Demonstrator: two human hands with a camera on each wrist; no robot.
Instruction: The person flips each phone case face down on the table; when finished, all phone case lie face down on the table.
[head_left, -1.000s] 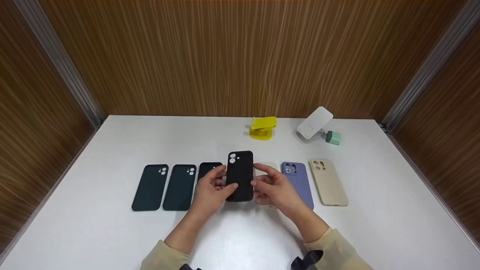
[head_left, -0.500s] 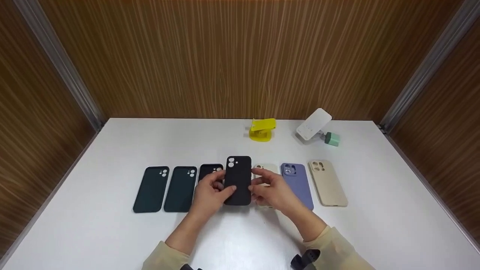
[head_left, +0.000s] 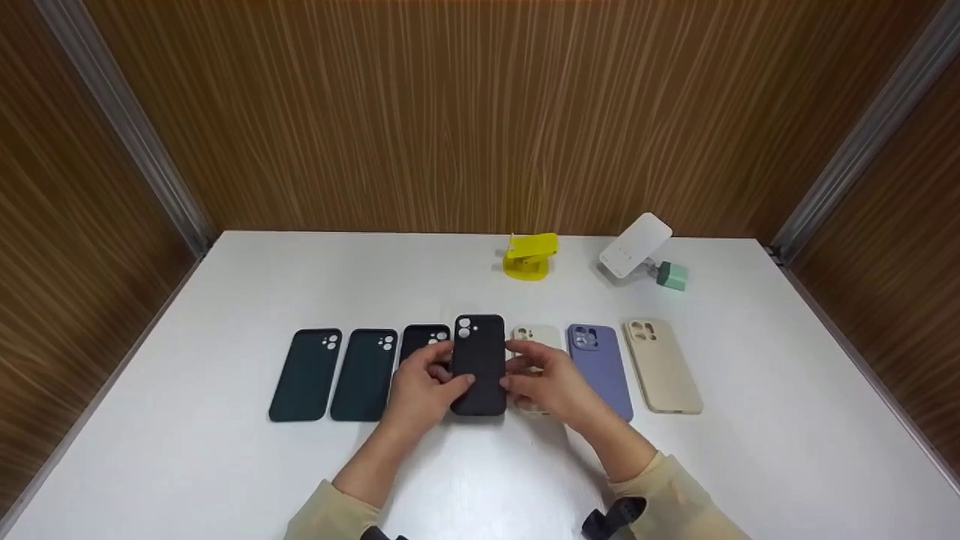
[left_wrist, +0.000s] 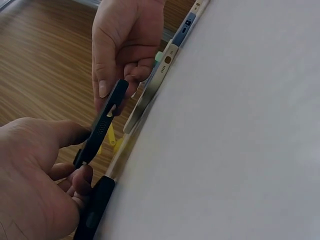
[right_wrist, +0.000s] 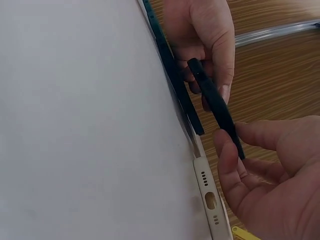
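A black phone case (head_left: 480,367) with camera cutouts at its upper left is held between both hands, its back facing up. My left hand (head_left: 420,386) pinches its left edge, thumb on the back and fingers at the side. At the right edge, the thumb and fingers of my right hand (head_left: 551,382) grip it. Seen edge-on in the left wrist view, the black phone case (left_wrist: 102,122) hangs just above the table. Another black case (head_left: 424,339) lies partly hidden behind the left hand, and a cream case (head_left: 538,336) lies partly under the right.
Two dark green cases (head_left: 306,375) lie to the left in the same row. A purple case (head_left: 602,371) and a beige case (head_left: 664,367) lie to the right. Farther back stand a yellow phone stand (head_left: 529,256) and a white tilted panel (head_left: 635,245) beside a green block (head_left: 672,276).
Both hands have brought the black phone case slightly down and nearer to me, between the two rows of cases. Their grip looks the same.
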